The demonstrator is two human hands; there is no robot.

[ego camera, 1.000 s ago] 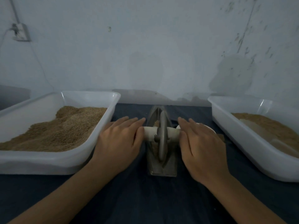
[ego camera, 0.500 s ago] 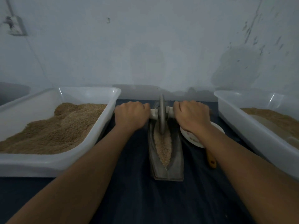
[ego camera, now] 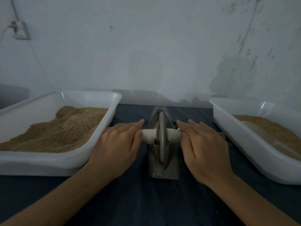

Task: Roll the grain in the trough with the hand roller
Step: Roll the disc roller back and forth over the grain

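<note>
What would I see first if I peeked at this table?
Right in the middle, two hands, the left hand and the right hand, rest flat with straight fingers on the white handles of a grey wheel, the hand roller, which stands in a narrow metal trough. On each side sits a big white tub of brown grain: the left tub heaped high, the right tub lower.

Roller (ego camera: 162, 137) rolled back near; hands flattened open.
</note>
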